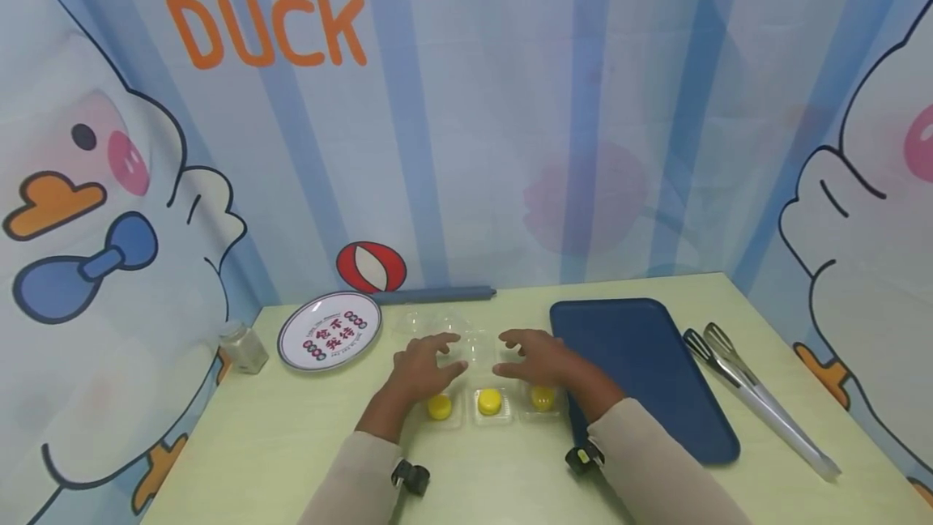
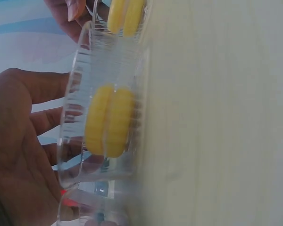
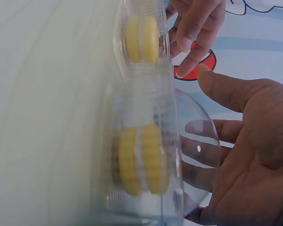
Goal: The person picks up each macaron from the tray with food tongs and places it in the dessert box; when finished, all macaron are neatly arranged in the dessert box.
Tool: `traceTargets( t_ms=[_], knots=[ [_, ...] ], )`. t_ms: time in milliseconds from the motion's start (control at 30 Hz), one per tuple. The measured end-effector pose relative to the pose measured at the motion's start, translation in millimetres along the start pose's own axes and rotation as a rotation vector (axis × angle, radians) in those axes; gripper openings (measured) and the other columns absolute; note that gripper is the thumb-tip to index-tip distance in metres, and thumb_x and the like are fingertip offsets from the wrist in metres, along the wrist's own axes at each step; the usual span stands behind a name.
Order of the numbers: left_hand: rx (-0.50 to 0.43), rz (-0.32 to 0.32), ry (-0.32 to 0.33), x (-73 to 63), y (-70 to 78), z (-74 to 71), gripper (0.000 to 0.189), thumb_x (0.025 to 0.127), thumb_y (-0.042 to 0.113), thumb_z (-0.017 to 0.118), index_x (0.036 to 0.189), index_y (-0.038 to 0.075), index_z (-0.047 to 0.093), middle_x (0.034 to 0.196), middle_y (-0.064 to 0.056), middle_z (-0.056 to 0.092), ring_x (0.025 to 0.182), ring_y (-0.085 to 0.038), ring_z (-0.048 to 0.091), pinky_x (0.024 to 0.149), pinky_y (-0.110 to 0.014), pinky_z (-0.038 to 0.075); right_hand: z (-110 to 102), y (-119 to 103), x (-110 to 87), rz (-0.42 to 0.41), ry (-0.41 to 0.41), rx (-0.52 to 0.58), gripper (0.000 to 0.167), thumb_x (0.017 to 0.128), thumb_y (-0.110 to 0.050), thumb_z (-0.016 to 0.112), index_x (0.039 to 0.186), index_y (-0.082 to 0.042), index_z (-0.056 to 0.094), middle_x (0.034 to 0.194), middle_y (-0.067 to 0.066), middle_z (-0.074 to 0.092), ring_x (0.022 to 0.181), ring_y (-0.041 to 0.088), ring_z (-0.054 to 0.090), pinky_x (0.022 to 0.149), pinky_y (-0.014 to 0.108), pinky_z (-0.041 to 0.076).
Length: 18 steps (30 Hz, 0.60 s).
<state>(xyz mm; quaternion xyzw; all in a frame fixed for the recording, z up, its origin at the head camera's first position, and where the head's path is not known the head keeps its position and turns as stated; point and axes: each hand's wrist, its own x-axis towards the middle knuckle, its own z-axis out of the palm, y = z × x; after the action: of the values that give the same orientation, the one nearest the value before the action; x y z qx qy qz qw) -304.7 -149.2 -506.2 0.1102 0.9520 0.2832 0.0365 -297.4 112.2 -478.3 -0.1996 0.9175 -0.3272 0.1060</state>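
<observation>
Three yellow macarons sit in a row in clear plastic boxes: a left macaron [image 1: 440, 407], a middle macaron [image 1: 490, 402] and a right macaron [image 1: 543, 398]. My left hand [image 1: 421, 367] hovers behind the left box with its fingers spread and loosely bent, holding nothing. Opposite it, my right hand [image 1: 539, 359] reaches over from the right box, palm turned inward, also holding nothing. Between and behind the hands lie clear plastic lids [image 1: 477, 344]. In the right wrist view, a clear dome [image 3: 205, 127] shows between the near box and the right fingers.
A printed plate [image 1: 330, 331] lies at the back left, beside a glass shaker [image 1: 244, 347]. Along the back edge is a dark blue bar [image 1: 437, 295]. A blue tray [image 1: 641, 371] lies on the right, partly behind my right forearm, with metal tongs [image 1: 765, 403] beyond it.
</observation>
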Motion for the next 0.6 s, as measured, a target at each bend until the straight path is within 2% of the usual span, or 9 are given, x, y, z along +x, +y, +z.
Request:
traceTargets(
  t_ms=[167,233,400,600],
  knots=[
    [0.006,0.003,-0.007,3.4,-1.7,1.8,0.053,0.102,0.041,0.072,0.151,0.023,0.065,0.132,-0.011,0.076,0.131,-0.037,0.061,0.115,-0.073,0.040,3,-4,5.9,-0.021,-0.028,0.022,0.068,0.103,-0.039,0.074,0.156,-0.001,0.055,0.149,0.024,0.066,0.134,0.044,0.068,0.112,0.062,0.055],
    [0.011,0.012,-0.006,4.3,-1.9,2.3,0.051,0.103,0.040,0.071,0.150,0.022,0.065,0.130,-0.010,0.076,0.129,-0.037,0.062,0.114,-0.073,0.040,4,-5,7.8,-0.041,-0.034,0.017,0.067,0.103,-0.037,0.075,0.155,0.001,0.056,0.147,0.026,0.067,0.132,0.044,0.068,0.110,0.060,0.057],
    [0.010,0.012,-0.013,5.7,0.2,2.8,0.045,0.106,0.035,0.069,0.149,0.023,0.065,0.127,-0.009,0.077,0.131,-0.038,0.061,0.117,-0.074,0.037,7,-4,13.0,-0.059,-0.044,-0.014,0.066,0.103,-0.037,0.074,0.154,0.001,0.057,0.145,0.024,0.069,0.129,0.042,0.071,0.112,0.063,0.054],
    [0.013,0.010,-0.011,6.1,4.1,2.1,0.042,0.107,0.029,0.068,0.149,0.023,0.066,0.125,-0.009,0.078,0.132,-0.039,0.063,0.116,-0.075,0.038,10,-4,16.6,-0.037,-0.040,-0.050,0.065,0.103,-0.039,0.074,0.154,-0.002,0.058,0.144,0.020,0.071,0.134,0.041,0.068,0.118,0.076,0.040]
  ],
)
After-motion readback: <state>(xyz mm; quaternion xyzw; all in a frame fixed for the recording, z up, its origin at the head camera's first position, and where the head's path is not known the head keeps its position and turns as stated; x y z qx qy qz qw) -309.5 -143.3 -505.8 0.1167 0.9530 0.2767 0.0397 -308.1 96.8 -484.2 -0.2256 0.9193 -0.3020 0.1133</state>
